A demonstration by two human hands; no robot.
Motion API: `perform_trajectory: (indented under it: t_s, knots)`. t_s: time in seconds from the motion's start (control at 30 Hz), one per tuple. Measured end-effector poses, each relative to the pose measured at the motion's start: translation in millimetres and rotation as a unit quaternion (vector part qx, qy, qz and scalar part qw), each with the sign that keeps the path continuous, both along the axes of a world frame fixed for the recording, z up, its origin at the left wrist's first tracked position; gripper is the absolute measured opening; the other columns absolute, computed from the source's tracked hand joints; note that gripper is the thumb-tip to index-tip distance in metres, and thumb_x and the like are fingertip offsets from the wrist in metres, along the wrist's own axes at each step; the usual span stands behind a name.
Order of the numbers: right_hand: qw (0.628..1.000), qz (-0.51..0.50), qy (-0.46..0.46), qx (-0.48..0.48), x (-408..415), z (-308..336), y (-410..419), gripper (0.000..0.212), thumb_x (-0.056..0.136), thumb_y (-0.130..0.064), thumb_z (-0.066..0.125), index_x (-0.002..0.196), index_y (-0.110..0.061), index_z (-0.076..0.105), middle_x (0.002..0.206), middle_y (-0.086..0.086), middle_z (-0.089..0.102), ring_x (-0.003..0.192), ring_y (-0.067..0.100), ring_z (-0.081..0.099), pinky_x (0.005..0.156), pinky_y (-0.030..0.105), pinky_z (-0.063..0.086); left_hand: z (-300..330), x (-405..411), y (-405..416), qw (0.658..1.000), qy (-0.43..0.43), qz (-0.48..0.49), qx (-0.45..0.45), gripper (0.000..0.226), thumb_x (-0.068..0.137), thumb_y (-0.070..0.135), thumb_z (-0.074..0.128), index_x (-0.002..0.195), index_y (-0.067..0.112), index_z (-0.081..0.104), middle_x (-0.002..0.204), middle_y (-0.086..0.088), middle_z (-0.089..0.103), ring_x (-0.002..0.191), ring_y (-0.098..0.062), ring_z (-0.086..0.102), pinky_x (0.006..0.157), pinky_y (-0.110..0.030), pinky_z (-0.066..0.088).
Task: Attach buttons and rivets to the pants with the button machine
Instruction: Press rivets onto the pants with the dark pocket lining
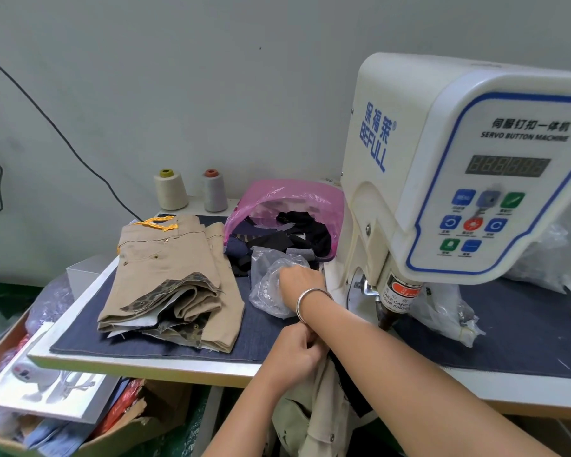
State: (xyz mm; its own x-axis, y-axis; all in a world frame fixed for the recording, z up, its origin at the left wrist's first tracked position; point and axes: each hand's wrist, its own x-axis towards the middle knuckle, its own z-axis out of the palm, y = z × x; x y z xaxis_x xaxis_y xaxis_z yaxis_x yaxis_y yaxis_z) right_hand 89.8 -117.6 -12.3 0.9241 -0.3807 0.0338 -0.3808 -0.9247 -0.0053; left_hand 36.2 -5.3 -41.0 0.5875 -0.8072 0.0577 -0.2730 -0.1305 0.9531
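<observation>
The white button machine stands at the right, its punch head low over the denim-covered table. My right hand, with a silver bangle on the wrist, reaches into a clear plastic bag of small white buttons; its fingertips are hidden in the bag. My left hand grips khaki pants that hang off the table's front edge beneath my right forearm. A folded stack of khaki pants lies on the left of the table.
A pink bag of dark fabric scraps sits behind the button bag. Two thread cones stand by the wall. More clear bags lie right of the punch. A cardboard box of clutter sits below left.
</observation>
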Motion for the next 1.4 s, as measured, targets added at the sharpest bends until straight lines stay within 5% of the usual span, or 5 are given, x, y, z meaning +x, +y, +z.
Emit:
perform_trajectory:
  t_s: [0.37,0.63,0.8,1.07,1.4]
  knots:
    - [0.997,-0.006,-0.06,0.041,-11.5,7.2,-0.3,0.018,0.09,-0.013,0.049,0.098,-0.015,0.066,0.104,0.006,0.064,0.097,0.028,0.06,0.067,0.03,0.036,0.1,0.9,2.1,1.0,0.005,-0.013,-0.017,0.028,0.08,0.014,0.049,0.09,-0.009,0.059,0.09,-0.031,0.063,0.079,-0.017,0.052,0.073,-0.043,0.047]
    - [0.94,-0.069,-0.191,0.275,-41.1,11.4,-1.5,0.009,0.084,-0.03,0.056,0.076,-0.033,0.058,0.076,-0.014,0.055,0.079,0.014,0.057,0.066,0.027,0.04,1.7,0.3,2.7,0.999,0.024,-0.014,-0.034,0.018,0.083,0.012,0.054,0.093,0.013,0.068,0.089,0.004,0.073,0.089,-0.012,0.068,0.08,-0.032,0.054]
    - [0.813,-0.028,-0.437,0.384,-101.6,20.6,40.9,0.009,0.08,-0.02,0.063,0.076,-0.028,0.062,0.075,-0.01,0.059,0.071,0.005,0.056,0.067,0.014,0.043,2.1,1.5,4.7,0.999,0.019,-0.006,-0.048,0.019,0.077,0.005,0.056,0.085,0.019,0.066,0.078,0.013,0.071,0.075,0.002,0.063,0.066,-0.018,0.047]
    - [0.629,-0.161,-0.523,0.552,-211.1,-10.6,40.9,0.032,0.083,0.006,0.055,0.066,-0.02,0.057,0.059,-0.005,0.052,0.056,0.006,0.05,0.061,0.021,0.044,-4.9,3.8,5.0,0.999,0.035,-0.015,-0.036,0.013,0.091,0.005,0.056,0.08,0.011,0.059,0.066,-0.006,0.05,0.064,-0.016,0.041,0.063,-0.029,0.031]
    - [0.667,-0.125,-0.494,0.544,-205.1,-10.1,-10.1,0.009,0.077,-0.027,0.066,0.082,-0.03,0.073,0.071,-0.012,0.064,0.066,-0.004,0.057,0.062,0.008,0.045,-0.3,0.2,5.1,0.999,0.031,-0.007,-0.025,0.013,0.092,0.003,0.056,0.081,0.01,0.059,0.066,-0.003,0.05,0.063,-0.015,0.042,0.064,-0.028,0.034]
